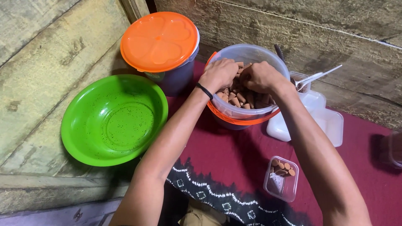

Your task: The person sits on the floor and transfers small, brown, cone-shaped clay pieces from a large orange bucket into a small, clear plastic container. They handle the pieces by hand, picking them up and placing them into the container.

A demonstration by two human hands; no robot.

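Far left, green bowl [114, 119] sits on the wooden floor with nothing in it but dark specks. Behind it, a dark tub with orange lid [159, 40], lid on. Centre, clear bucket [247, 86] on the maroon cloth [234, 150], roughly half full of brown cylindrical snack pieces [243, 99]. Left hand [218, 74] and right hand [260, 77] both down in the pile, fingers curled; cannot tell whether either has hold of pieces. Right of the bucket, white lids [324, 119] and a plastic spoon [318, 76]. Near right, small clear container [281, 178] holds only a few pieces. My read: portioning barely begun, most stock remains in the bucket.
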